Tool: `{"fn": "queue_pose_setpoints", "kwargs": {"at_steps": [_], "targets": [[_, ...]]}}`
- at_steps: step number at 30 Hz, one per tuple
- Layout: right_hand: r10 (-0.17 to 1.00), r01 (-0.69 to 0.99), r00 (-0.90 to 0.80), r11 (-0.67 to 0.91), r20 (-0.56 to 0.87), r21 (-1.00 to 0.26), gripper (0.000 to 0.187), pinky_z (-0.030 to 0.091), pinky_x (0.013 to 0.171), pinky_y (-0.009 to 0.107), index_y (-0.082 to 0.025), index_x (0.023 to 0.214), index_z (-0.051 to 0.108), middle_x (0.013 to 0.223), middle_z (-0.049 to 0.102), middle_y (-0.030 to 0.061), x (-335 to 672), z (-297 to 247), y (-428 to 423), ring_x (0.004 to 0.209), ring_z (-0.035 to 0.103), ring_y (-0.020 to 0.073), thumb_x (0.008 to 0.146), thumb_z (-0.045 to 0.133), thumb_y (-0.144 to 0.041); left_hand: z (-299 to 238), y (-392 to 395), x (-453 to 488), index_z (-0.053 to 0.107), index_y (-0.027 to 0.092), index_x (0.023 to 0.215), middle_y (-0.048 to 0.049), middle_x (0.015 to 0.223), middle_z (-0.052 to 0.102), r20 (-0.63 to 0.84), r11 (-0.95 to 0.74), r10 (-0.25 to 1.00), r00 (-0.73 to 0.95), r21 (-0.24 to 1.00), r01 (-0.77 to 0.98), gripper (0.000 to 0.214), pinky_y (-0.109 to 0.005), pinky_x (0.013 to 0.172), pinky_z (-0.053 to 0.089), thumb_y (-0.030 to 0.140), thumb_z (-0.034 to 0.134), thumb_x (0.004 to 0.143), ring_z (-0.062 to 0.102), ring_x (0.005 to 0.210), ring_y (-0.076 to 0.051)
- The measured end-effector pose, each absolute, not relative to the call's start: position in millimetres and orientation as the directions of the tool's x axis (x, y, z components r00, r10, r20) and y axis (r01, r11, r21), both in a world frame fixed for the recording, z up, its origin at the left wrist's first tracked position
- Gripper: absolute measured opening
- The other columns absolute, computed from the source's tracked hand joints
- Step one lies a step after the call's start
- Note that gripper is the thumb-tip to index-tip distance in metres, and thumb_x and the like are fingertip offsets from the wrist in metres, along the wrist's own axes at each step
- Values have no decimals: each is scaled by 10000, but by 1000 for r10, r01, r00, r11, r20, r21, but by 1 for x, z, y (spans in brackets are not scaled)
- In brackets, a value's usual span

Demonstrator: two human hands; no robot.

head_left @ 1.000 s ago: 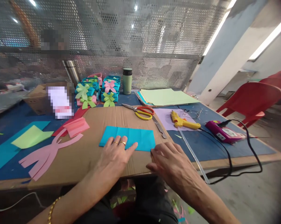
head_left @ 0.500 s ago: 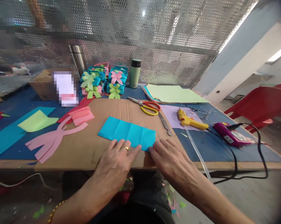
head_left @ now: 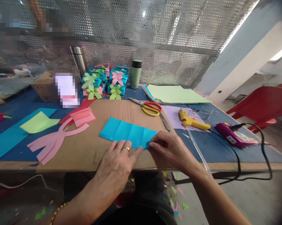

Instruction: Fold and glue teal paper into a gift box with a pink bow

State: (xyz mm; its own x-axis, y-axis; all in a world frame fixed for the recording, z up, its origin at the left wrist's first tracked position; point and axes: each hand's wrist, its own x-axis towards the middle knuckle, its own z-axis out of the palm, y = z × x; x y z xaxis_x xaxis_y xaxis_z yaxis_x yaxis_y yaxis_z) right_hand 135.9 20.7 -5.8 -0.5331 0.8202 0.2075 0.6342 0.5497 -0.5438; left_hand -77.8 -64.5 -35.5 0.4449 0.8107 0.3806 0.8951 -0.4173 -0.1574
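Note:
A creased sheet of blue paper (head_left: 125, 130) lies on the brown cardboard (head_left: 84, 151) in front of me. My left hand (head_left: 118, 161) rests flat on the paper's near edge, fingers stretched out, two rings on them. At the right end of the sheet, my right hand (head_left: 165, 145) pinches the near corner between thumb and fingers. Beyond the paper lie scissors (head_left: 150, 109) with red and yellow handles, and a metal blade (head_left: 164, 122) sits just above my right hand. Pink cut paper strips (head_left: 53, 142) and a folded pink piece (head_left: 83, 117) are to the left.
A yellow glue gun (head_left: 192, 121) lies on purple paper at right, its black cord running to a magenta power box (head_left: 234, 136). Decorated paper boxes (head_left: 116, 79), a green bottle (head_left: 135, 75), a steel flask (head_left: 78, 59) and stacked paper sheets (head_left: 178, 93) stand farther back.
My right hand has risen slightly from lying on the paper's right end and now pinches its corner. The left hand stays in place on the near edge.

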Motion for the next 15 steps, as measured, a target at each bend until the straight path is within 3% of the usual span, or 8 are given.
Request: {"fn": "queue_pose_setpoints", "kwargs": {"at_steps": [9,15], "targets": [[863,737,-470,499,184,-456,117,396,662,292,-207,828,663,862,647,8,117,0,21,749,587,153,927,640,-263,-41,-67,-75,634,232,1331,-168,1145,655,445,-395,788,425,-163,904,482,-487,894,483,67,427,928,610,1032,-310],[822,689,-507,566,257,-452,147,428,711,301,-196,868,634,882,635,28,119,-13,23,801,605,165,974,538,-229,-45,-69,-72,665,164,1295,-191,1137,669,517,-397,744,423,-167,903,469,-500,921,470,47,401,926,604,1078,-341]]}}
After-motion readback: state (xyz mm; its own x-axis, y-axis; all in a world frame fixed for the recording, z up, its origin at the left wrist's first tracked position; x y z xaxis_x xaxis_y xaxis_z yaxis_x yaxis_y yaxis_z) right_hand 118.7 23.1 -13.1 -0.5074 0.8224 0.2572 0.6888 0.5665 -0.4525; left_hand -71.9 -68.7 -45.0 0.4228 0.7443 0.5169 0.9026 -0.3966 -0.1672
